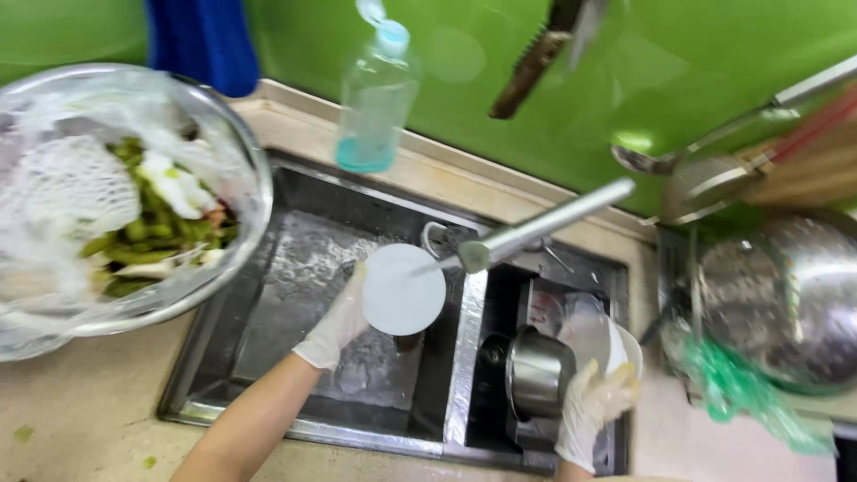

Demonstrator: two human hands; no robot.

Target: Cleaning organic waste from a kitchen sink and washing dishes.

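White and round, a small plate (403, 289) sits in the grip of the left hand (337, 323), which wears a thin pale glove and closes its fingers around the plate's left edge. The plate is held flat-face up towards the camera over the left basin of the steel sink (295, 268), just under the mouth of the metal faucet (536, 228) — the spout's end is right beside the plate's upper right rim. Water foams on the basin floor below it.

The right hand (594, 406), gloved the same way, is curled around the rim of a white bowl (607, 344) at the right basin, its fingers closed on the bowl's near edge. Just left of that bowl stands a small steel pot (536, 370), touching or nearly touching it; I cannot tell which.

On the counter to the left rests a large steel mixing bowl (241, 152) lined with clear plastic and holding green and white vegetable scraps. A clear bottle (375, 107) with blue liquid at its bottom stands on the ledge behind the sink, against the green wall (678, 62). To the right — well apart from both hands — lies a big steel pan (786, 295), with a crumpled green bag (741, 393) at its near edge and ladles hanging above it.
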